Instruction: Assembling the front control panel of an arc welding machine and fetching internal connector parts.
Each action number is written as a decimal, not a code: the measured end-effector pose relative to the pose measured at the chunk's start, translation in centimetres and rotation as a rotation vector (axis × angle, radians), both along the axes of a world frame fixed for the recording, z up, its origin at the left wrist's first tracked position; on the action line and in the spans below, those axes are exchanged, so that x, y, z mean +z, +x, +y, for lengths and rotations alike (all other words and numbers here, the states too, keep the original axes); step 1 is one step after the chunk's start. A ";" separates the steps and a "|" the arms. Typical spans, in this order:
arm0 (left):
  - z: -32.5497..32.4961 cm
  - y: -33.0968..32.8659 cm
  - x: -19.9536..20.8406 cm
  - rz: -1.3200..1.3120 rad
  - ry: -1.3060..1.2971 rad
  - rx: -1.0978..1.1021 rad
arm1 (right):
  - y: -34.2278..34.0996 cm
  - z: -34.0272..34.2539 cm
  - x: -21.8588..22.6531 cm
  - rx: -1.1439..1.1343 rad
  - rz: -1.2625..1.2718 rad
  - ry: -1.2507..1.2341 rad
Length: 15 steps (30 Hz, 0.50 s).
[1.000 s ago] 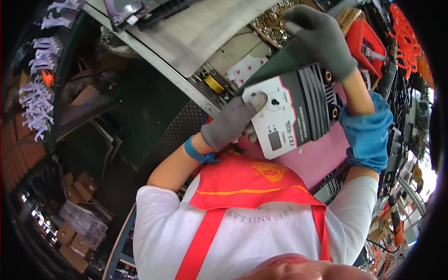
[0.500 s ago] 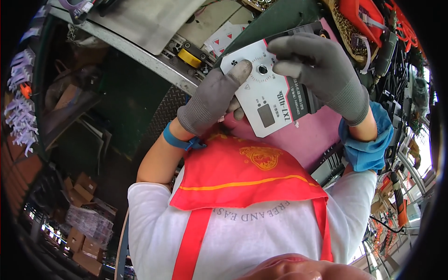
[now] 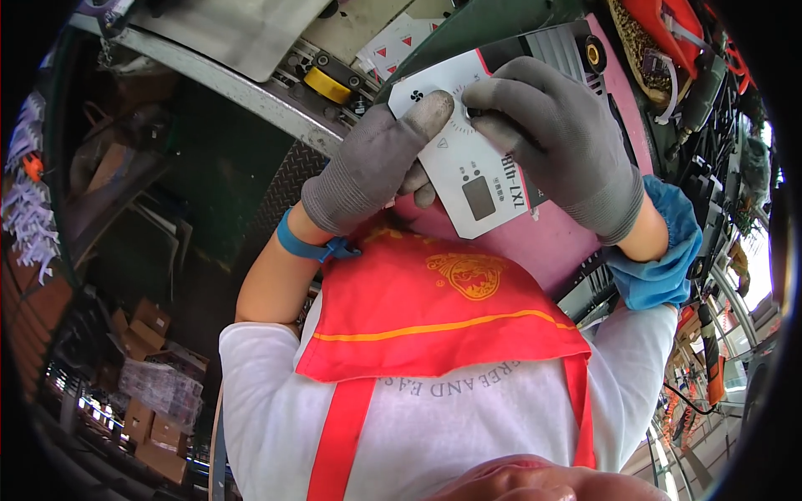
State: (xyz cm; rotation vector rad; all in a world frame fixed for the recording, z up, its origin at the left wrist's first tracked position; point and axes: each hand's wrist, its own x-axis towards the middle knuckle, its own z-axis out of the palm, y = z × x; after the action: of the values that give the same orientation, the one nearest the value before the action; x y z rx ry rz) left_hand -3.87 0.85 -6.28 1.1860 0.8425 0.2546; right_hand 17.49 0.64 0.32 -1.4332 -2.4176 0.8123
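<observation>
A white control panel (image 3: 447, 171) with a dial scale, a fan mark and a small grey window lies tilted on the front of a black ribbed metal housing (image 3: 547, 50). Grey-gloved, my left hand (image 3: 368, 167) grips the panel's left edge, thumb on its face and fingers curled beneath. My right hand (image 3: 568, 142), in a matching glove, reaches over the housing with its fingertips pinched at the dial's centre. A dark bit shows between those fingertips; its kind is hidden. Beside the right knuckles sits a round black socket with a brass-coloured ring (image 3: 594, 54).
Under the housing is a pink surface (image 3: 535, 250). Beyond it are a yellow roll (image 3: 327, 85) and a sheet with red triangles (image 3: 388, 50). At the far right stand a tray of small brass-coloured parts (image 3: 628, 42), a red bin (image 3: 656, 21) and a dark power screwdriver (image 3: 700, 100).
My right fingertips have come down and closed at the dial's centre, covering the hole that showed before. Both hands and the panel have shifted slightly left.
</observation>
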 end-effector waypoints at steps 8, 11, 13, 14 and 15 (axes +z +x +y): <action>-0.8 -0.1 -1.8 -0.173 0.712 0.070 | -0.4 0.5 -0.4 0.146 -0.176 0.183; -0.4 0.0 -0.2 0.007 0.051 0.010 | -0.6 -0.3 -0.4 0.075 -0.233 0.168; -0.7 -0.2 -2.5 -0.104 1.079 0.020 | -0.7 -0.4 -0.3 0.045 -0.233 0.111; -0.3 0.0 -1.4 -0.113 1.078 0.014 | -0.7 -0.4 -0.2 0.010 -0.182 0.029; 0.6 0.4 0.7 -0.024 0.520 -0.022 | -0.7 -0.3 -0.2 -0.021 -0.129 -0.054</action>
State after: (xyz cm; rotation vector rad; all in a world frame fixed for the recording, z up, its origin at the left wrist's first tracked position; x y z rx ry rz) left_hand -3.48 1.47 -5.55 1.6708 0.7629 0.4883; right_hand 16.81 0.38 0.16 -1.5741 -2.4865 0.8093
